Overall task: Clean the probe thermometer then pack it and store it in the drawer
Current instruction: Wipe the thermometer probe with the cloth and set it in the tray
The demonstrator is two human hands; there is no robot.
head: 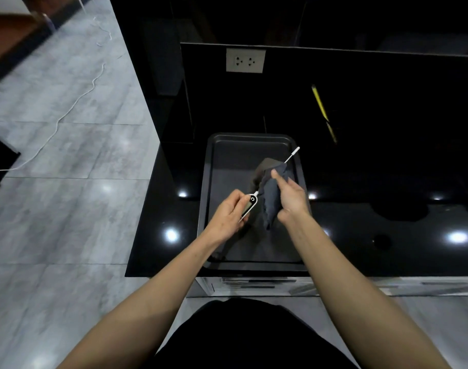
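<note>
My left hand grips the white and black body of the probe thermometer above a dark baking tray. Its thin metal probe runs up and to the right, and the capped tip pokes out past the tray's far right corner. My right hand pinches a dark grey cloth folded around the middle of the probe, so that stretch of the probe is hidden. The cloth hangs down below my fingers over the tray.
The tray sits on a glossy black countertop near its left end. A yellow pencil-like stick lies at the back against the black wall. A white socket is on that wall. Drawer fronts show below the counter edge. A white cable trails across the grey tiled floor on the left.
</note>
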